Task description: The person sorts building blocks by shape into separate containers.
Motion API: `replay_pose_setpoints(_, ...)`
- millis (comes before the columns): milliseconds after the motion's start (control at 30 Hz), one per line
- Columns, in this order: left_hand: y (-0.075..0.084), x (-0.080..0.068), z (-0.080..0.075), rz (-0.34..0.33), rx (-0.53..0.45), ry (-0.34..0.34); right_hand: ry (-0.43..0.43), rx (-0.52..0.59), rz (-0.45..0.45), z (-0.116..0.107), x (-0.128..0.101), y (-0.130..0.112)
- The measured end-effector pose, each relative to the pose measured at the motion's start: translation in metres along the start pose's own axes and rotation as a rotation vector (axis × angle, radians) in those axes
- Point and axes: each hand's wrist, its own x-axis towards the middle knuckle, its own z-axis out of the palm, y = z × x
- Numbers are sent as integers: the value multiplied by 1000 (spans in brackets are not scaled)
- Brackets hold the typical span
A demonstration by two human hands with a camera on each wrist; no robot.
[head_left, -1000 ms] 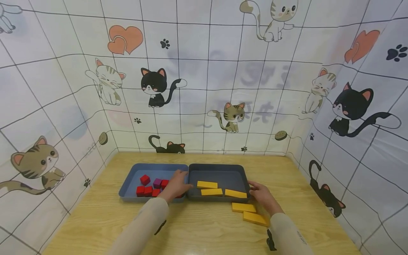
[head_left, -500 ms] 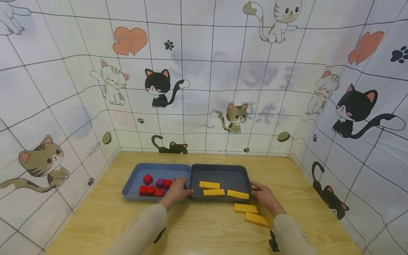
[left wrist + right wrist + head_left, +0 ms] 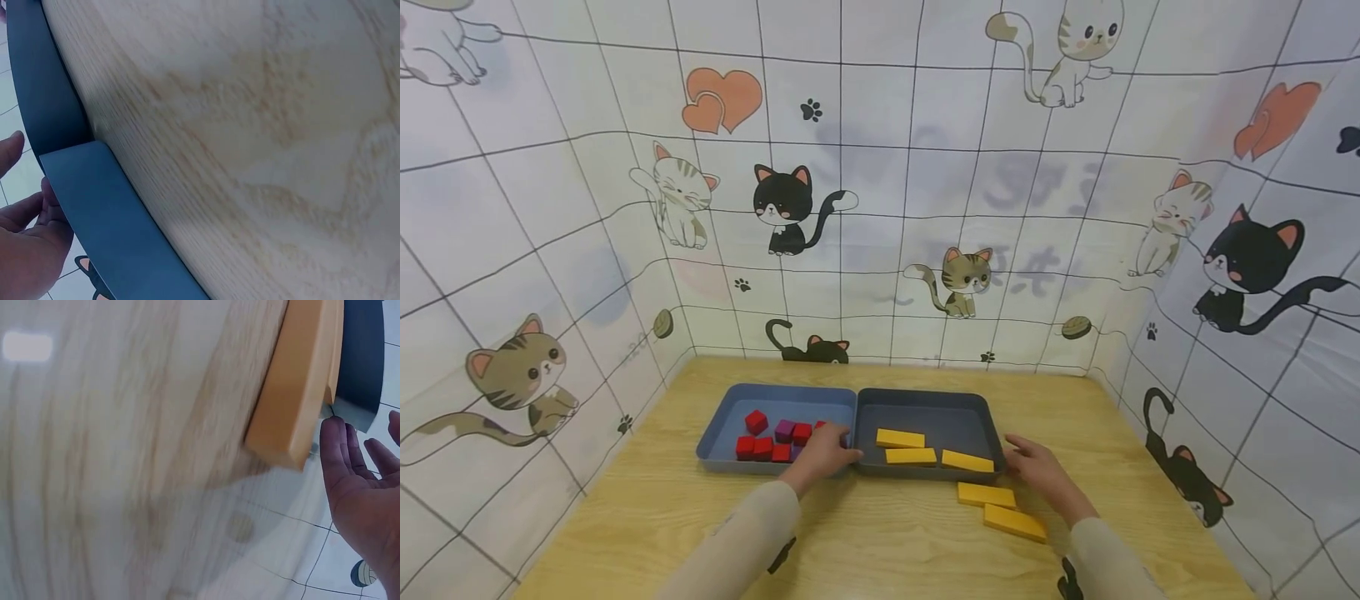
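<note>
Writing: we are seeing faint grey characters showing through the cat-print wall [image 3: 925,167] behind the worktop, too blurred for us to read; no brand or label is showing on the trays or blocks.
Left hand: our left hand [image 3: 823,454] is resting over the near edge of the light blue tray [image 3: 722,429], right where it is meeting the dark tray [image 3: 925,412]. The grip is looking loosely curved; in the left wrist view the fingers [image 3: 25,209] are lying relaxed beside the tray rim [image 3: 100,219], and we cannot tell whether they are pinching anything.
Right hand: our right hand [image 3: 1037,467] is sitting at the near right corner of the dark tray, its fingertips touching or just beside the rim. In the right wrist view the fingers [image 3: 359,487] are lying straight and slightly spread, holding nothing.
Cubes: red cubes [image 3: 760,437] and one purple cube [image 3: 785,430] are lying clustered in the light blue tray, next to our left hand.
Blocks in tray: three yellow blocks [image 3: 910,455] are lying flat in the dark tray, their long axes running roughly left to right.
Blocks outside: two more yellow blocks [image 3: 987,495] are lying on the worktop [image 3: 887,542] just in front of the dark tray, beside our right hand, long axes running left to right, the nearer one [image 3: 1015,522] tilting slightly.
</note>
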Motion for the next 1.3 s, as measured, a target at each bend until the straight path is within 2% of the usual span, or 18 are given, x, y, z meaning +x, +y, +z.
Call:
replay_pose_setpoints(133,-1,1,4,-25,-15,-34,-5,18,-17,-9,-7,1)
replay_pose_setpoints(300,-3,1,7,-49,2,-30,-30,-17,-67,-19,-17,2)
replay_pose_setpoints(533,-4,2,10,-75,-14,-29,-65,-185,-154,-29,-35,3)
replay_pose_setpoints(767,-3,3,13,-85,-36,-29,-200,-244,-185,-33,-51,13)
replay_pose_setpoints(1000,-2,3,13,-106,-54,-30,-208,-415,-212,-27,-65,28)
replay_pose_setpoints(1133,-3,4,13,-129,-60,-31,-200,-514,-265,-25,-67,29)
replay_pose_setpoints(1300,-3,4,12,-149,-67,-32,-219,-565,-310,-24,-69,27)
